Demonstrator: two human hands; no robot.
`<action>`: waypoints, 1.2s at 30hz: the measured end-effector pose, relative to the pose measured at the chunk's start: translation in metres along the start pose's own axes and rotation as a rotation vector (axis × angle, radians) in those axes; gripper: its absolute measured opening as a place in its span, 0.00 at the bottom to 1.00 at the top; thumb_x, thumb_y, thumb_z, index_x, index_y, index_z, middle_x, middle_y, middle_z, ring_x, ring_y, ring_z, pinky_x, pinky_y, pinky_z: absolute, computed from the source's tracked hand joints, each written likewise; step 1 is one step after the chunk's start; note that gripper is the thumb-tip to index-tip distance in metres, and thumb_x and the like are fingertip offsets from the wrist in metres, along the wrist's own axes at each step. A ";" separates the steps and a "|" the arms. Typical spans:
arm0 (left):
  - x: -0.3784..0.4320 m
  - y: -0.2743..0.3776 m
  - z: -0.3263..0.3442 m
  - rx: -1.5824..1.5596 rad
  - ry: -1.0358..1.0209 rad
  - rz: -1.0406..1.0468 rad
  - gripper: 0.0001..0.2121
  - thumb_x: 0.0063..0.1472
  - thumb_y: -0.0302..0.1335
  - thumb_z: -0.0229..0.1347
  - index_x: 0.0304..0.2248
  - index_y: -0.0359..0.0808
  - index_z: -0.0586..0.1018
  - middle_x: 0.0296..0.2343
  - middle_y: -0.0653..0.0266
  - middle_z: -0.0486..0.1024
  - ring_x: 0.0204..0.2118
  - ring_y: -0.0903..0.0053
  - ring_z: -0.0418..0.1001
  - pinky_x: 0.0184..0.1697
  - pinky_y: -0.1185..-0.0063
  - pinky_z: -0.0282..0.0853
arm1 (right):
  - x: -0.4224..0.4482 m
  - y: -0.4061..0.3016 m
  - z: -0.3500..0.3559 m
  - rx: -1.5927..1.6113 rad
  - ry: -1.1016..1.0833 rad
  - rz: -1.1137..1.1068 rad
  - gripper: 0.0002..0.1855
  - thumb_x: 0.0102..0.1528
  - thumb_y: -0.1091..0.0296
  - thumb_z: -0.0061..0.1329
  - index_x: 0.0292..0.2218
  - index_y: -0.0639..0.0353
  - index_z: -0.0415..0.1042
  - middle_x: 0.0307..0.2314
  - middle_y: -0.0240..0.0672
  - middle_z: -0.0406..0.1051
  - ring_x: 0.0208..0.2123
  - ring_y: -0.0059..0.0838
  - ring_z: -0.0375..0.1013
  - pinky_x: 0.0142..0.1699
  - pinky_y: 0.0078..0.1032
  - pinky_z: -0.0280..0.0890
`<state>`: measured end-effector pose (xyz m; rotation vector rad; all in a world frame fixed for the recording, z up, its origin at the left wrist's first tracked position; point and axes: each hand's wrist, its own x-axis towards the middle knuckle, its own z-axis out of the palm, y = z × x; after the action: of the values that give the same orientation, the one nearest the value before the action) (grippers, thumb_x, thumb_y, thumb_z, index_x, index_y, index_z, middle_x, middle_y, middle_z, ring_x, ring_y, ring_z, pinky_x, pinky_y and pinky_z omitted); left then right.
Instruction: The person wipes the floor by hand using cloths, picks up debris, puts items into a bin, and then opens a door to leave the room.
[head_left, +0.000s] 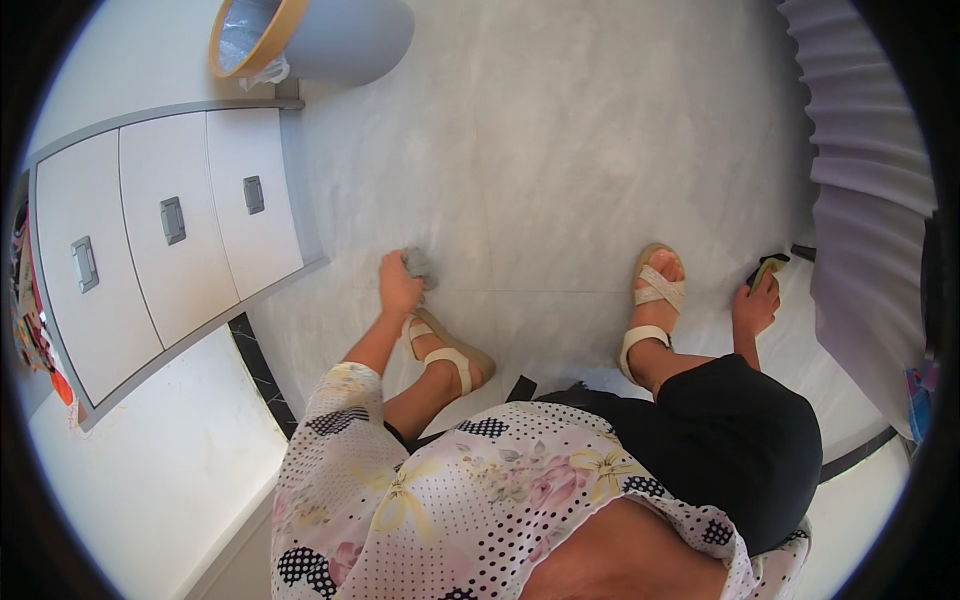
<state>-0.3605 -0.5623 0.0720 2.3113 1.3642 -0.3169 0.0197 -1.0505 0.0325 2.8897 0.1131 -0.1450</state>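
Low by the floor, my left hand (397, 285) grips a crumpled grey cloth (420, 267), which appears to rest against the tiles just ahead of my left sandal (454, 356). Out to the right, beyond my right sandal (658, 292), my right hand (756, 306) holds a small flat green-and-black piece (769, 270), perhaps a scouring sponge or a folded cloth. Its far end points toward the grey curtain. My fingers cover part of each held item.
A white drawer cabinet (166, 277) with grey handles stands on the left. Past it is a lined waste bin (349, 37) with a wood-coloured rim. A pleated grey curtain (862, 225) hangs along the right. Grey tiled floor (555, 150) lies between them.
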 end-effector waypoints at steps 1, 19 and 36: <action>-0.005 0.002 0.013 0.001 0.008 -0.003 0.23 0.39 0.21 0.55 0.40 0.32 0.67 0.34 0.52 0.66 0.40 0.58 0.64 0.45 0.70 0.60 | 0.001 -0.001 -0.001 0.007 0.003 -0.004 0.30 0.47 0.60 0.40 0.54 0.43 0.54 0.50 0.33 0.55 0.49 0.42 0.58 0.40 0.46 0.63; 0.056 0.202 0.071 -0.306 0.145 -0.083 0.25 0.42 0.29 0.58 0.39 0.26 0.64 0.36 0.46 0.63 0.41 0.56 0.63 0.44 0.68 0.61 | -0.001 -0.005 -0.001 0.073 0.012 0.047 0.32 0.45 0.61 0.43 0.53 0.42 0.55 0.49 0.32 0.55 0.50 0.39 0.56 0.42 0.46 0.60; 0.031 0.223 0.030 0.206 -0.192 0.444 0.37 0.42 0.27 0.62 0.53 0.41 0.57 0.46 0.41 0.57 0.43 0.52 0.63 0.43 0.67 0.65 | -0.003 -0.004 -0.002 0.085 0.026 0.033 0.32 0.44 0.62 0.43 0.53 0.42 0.55 0.49 0.32 0.55 0.50 0.38 0.56 0.44 0.44 0.59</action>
<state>-0.1501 -0.6468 0.0889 2.5910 0.7286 -0.5386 0.0170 -1.0463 0.0342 2.9773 0.0659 -0.1087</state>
